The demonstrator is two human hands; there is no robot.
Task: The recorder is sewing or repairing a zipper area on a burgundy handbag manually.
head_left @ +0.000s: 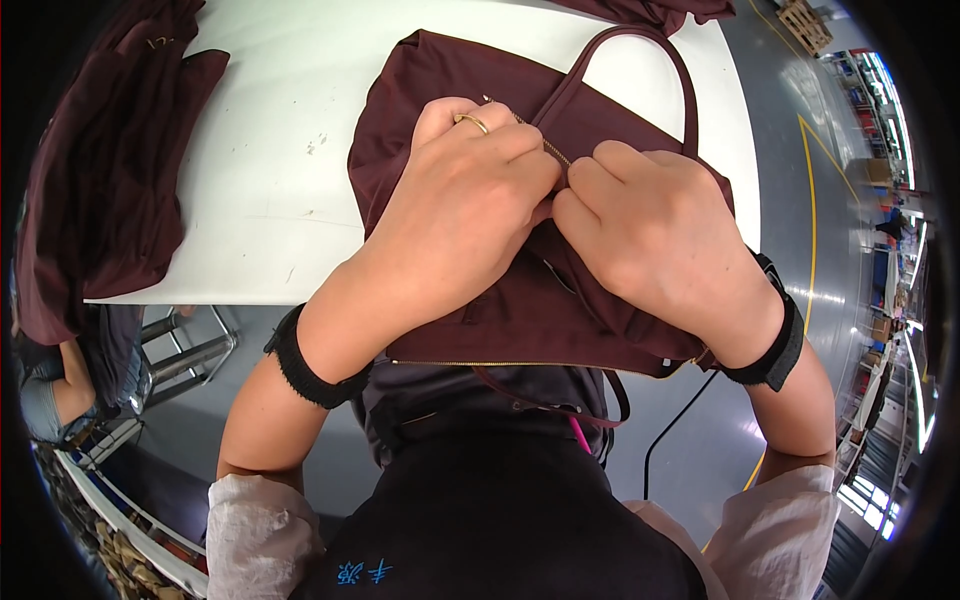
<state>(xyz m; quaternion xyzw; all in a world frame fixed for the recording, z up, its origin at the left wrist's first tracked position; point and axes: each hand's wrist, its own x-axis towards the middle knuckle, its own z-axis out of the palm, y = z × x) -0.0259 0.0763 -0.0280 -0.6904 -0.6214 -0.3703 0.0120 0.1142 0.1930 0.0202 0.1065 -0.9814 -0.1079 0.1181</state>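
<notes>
A dark maroon fabric bag (410,70) lies on the white table, reaching over its near edge, with a looped handle (686,95) standing up at the back and gold zippers along its top opening and lower edge. My left hand (475,195), with a gold ring, has its fingers curled onto the bag beside the upper zipper. My right hand (645,220) is closed on the bag just to the right, its fingertips close to the left one's. What exactly the fingertips pinch is hidden behind my knuckles.
The white table (260,200) carries more maroon items (110,170) at left and at the far edge. A co-worker's arm (70,385) shows at lower left near a metal stool (190,340). A wooden pallet (805,25), shelving and yellow floor lines are at right. A black cable hangs below.
</notes>
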